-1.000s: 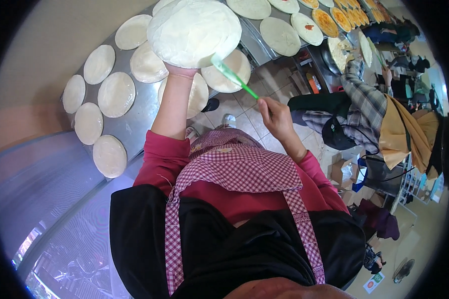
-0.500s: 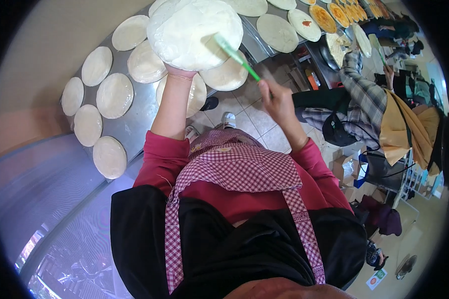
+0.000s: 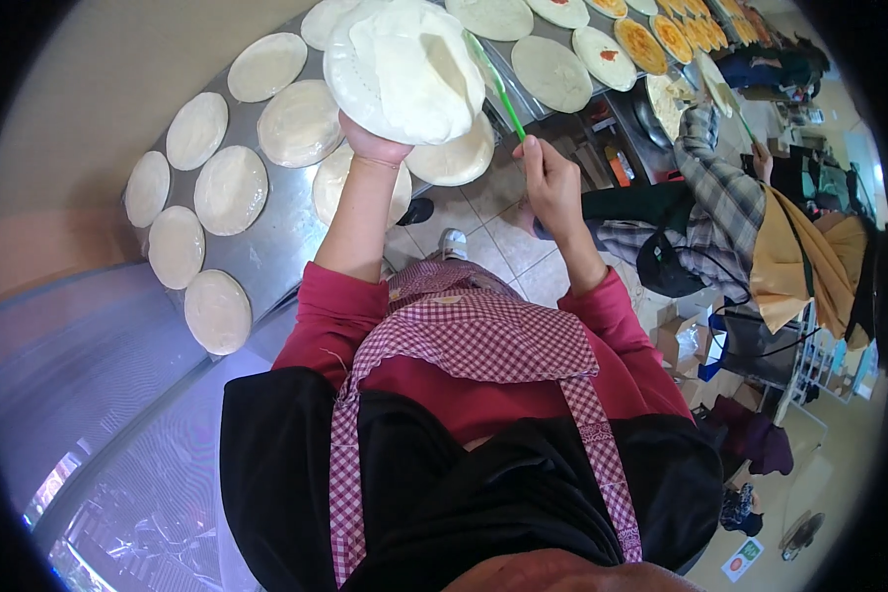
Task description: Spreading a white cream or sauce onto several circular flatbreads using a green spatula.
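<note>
My left hand [image 3: 375,144] supports a round white plate [image 3: 343,81] from below, its fingers hidden underneath. Thick, soft white spread [image 3: 426,84] covers much of the plate and bulges at the near edge. In my closed right hand [image 3: 555,189] is a green-handled spatula [image 3: 507,103], its head at the plate's right rim. Beneath and beside the plate, flat pale dough rounds lie on the metal table, among them one glossy round [image 3: 302,123] to the left and another [image 3: 456,156] partly covered by the plate.
Several more dough rounds [image 3: 230,189] spread over the metal table [image 3: 266,232] at left. Rounds topped with orange sauce [image 3: 640,45] line the far right. A co-worker in a plaid sleeve [image 3: 705,163] stands at right near a dark pan [image 3: 649,111]. An open cardboard box [image 3: 683,340] sits lower right.
The plate has shifted right and tilted, and the spread now bunches toward its right side. The spatula has moved from the middle of the spread to the right rim.
</note>
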The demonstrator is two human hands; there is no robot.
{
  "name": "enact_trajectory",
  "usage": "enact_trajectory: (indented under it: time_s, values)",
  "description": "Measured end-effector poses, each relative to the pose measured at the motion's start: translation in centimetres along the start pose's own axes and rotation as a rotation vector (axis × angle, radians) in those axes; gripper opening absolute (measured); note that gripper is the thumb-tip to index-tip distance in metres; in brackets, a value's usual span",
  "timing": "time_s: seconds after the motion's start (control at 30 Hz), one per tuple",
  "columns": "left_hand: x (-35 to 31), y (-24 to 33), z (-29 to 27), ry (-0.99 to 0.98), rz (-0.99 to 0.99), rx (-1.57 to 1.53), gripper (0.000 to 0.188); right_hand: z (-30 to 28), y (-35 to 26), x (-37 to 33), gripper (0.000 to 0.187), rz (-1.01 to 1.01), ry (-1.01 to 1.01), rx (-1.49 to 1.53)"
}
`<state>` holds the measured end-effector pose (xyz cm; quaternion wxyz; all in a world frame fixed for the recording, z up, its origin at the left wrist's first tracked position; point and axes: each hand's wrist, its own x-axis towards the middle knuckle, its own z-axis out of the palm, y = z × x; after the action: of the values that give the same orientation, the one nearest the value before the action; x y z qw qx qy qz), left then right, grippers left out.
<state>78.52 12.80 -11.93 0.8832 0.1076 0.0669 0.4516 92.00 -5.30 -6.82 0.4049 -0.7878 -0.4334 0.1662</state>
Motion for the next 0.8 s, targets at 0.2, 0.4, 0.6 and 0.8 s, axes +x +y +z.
enact_trajectory:
  time_s: [0.2, 0.4, 0.6, 0.8]
  values:
    - [0.3, -1.9, 0.0, -0.136, -0.071, -0.277, 0.061, 2.4, 0.3, -2.2, 0.031, -0.073, -0.028, -0.005]
    - [-0.1, -1.7, -1.0, -0.144, -0.081, -0.258, 0.06, 2.3, -2.6, -4.3, 0.026, -0.175, -0.209, 0.055]
    - [-0.1, -1.4, 0.2, -0.018, 0.007, -0.14, 0.061, 1.6, -1.5, -1.7, 0.026, -0.047, -0.039, -0.014]
    - [0.3, -1.7, -0.5, 0.028, 0.024, 0.088, 0.06, 3.3, -2.6, -4.2, 0.023, -0.24, -0.103, -0.036]
